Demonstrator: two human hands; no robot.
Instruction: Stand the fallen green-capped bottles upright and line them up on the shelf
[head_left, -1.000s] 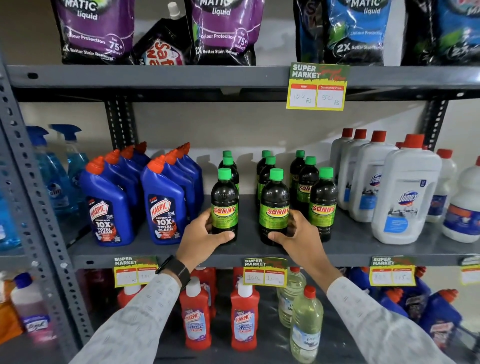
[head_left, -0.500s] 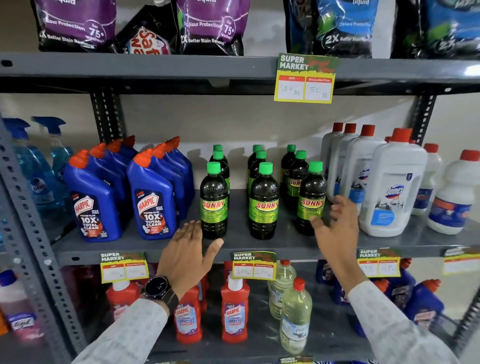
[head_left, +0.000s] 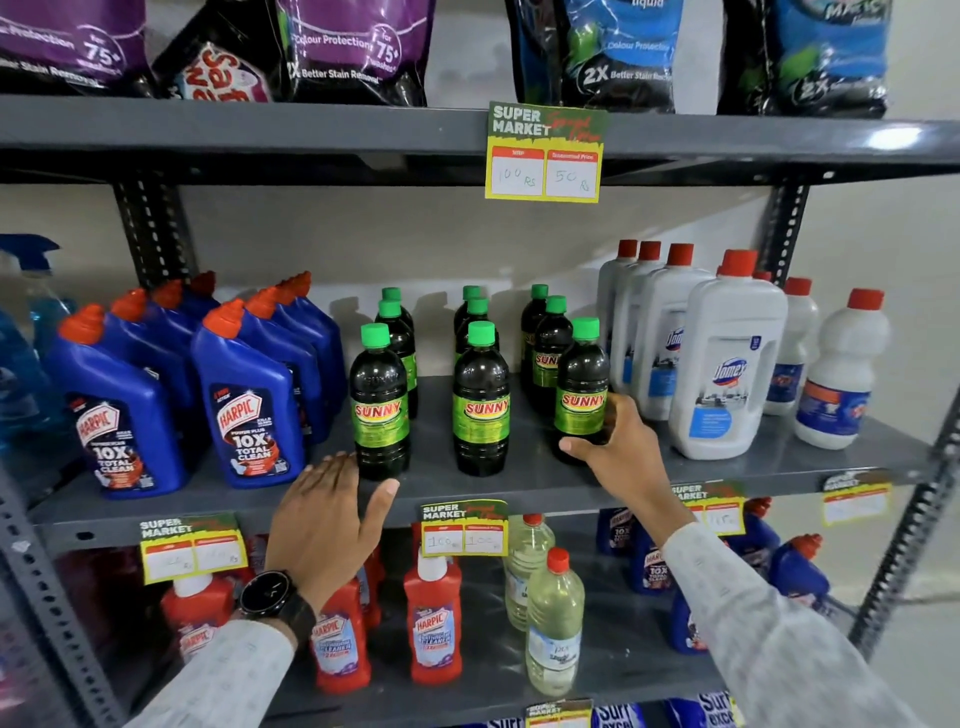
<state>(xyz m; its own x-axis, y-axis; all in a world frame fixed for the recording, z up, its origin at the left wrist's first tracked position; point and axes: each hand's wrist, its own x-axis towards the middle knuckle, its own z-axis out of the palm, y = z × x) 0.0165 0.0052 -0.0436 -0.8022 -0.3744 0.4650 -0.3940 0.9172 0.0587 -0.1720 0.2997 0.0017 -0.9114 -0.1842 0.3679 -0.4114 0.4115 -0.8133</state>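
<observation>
Several dark Sunny bottles with green caps stand upright in three rows on the grey middle shelf (head_left: 519, 486). The front ones are the left bottle (head_left: 379, 410), the middle bottle (head_left: 480, 410) and the right bottle (head_left: 581, 384). My right hand (head_left: 621, 452) wraps around the base of the right front bottle, thumb in front and fingers at its right side. My left hand (head_left: 332, 512) hovers with fingers apart at the shelf edge, just below the left front bottle, holding nothing.
Blue Harpic bottles (head_left: 244, 410) crowd the shelf to the left, white Domex bottles (head_left: 727, 374) to the right. Price tags (head_left: 465, 527) hang on the shelf edge. Detergent pouches (head_left: 358, 47) sit on the shelf above, red bottles (head_left: 434, 618) below.
My left hand let go of the left front bottle and drew back, opened. My right hand left the middle front bottle, moved right and closed on the right front bottle.
</observation>
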